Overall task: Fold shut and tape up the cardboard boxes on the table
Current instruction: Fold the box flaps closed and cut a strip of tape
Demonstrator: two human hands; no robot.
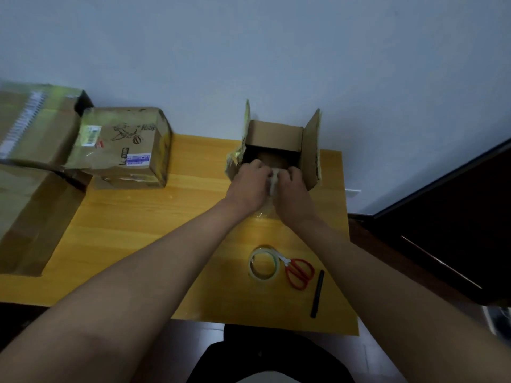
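Both forearms reach forward; left hand and right hand, together, pinch the near flap of the open brown cardboard box. Judged light, stiff-walled; grip flap edges.

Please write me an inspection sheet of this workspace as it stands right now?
Surface: yellow wooden table against a pale wall.
Job's things: open box at the far edge, flaps up; tape roll and red scissors lying near the front edge, untouched.
Clutter: printed box and other stacked boxes at the left; black pen right of the scissors.
Grippers: left hand and right hand meet at the open box's near side, fingers curled on a pale scrap; what it is cannot be told.
Cables: nothing seen.
Surroundings: dark cabinet at the right; dark floor below.
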